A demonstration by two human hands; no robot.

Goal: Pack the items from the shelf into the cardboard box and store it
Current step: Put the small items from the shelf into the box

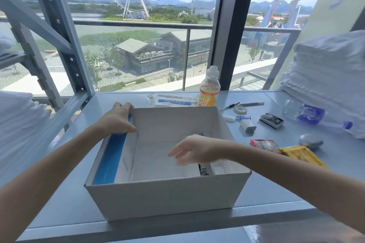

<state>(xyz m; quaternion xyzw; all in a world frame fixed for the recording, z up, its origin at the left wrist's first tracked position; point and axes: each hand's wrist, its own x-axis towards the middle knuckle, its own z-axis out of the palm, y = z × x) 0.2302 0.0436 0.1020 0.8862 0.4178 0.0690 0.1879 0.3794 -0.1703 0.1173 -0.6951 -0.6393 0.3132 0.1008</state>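
An open white cardboard box with a blue side flap stands on the grey shelf in front of me. My left hand grips the box's far left rim. Over the inside of the box hovers my right hand, fingers spread and holding nothing. A small dark patterned item and a white piece lie on the box floor at the right. On the shelf to the right lie a red packet, a yellow packet, a white charger and a dark tin.
An orange drink bottle and a clear plastic bag stand behind the box. A tape roll, pens, a grey oval object and a blue-labelled water bottle lie to the right. Folded white linen is stacked at far right, more at left.
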